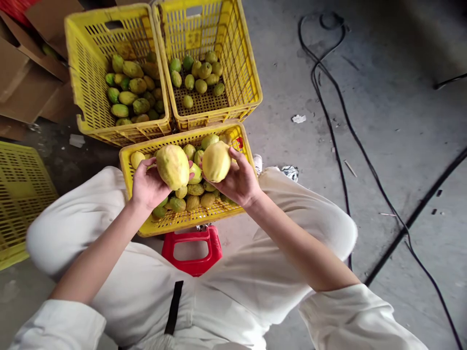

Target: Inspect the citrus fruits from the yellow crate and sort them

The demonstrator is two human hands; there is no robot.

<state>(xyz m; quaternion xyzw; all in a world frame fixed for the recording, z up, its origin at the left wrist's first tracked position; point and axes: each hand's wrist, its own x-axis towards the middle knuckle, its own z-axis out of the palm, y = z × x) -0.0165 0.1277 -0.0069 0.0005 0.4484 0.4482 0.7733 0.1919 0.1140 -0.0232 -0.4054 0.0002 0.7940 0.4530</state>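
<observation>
Head view first, the only one I have: I look down at my own lap, seated on a red stool (192,249), with three yellow crates on the floor ahead. My left hand (148,187) is wrapped around a large yellow-green fruit (172,166), fingers curled under it and thumb over the near side. My right hand (239,182) cups a second, rounder fruit (216,161) from below, fingertips showing over its top edge. Both fruits are lifted clear, side by side, directly above the near crate (146,228), which sits between my knees and holds a loose layer of similar fruit.

Beyond it stand the far left crate (82,73), filled with greener, longer fruit, and the far right crate (248,73), with a smaller cluster of small green ones at the back of its floor. A fourth crate (18,194) shows at the left edge, cardboard boxes (25,78) lie behind, and black cables (335,131) run over the concrete floor (383,97) on my right.

To do this comparing well, I judge I should keep each grip light so the skin does not bruise, roll each fruit with the fingertips to see every side, and hold them over the near crate so a slip drops them only a short way.
</observation>
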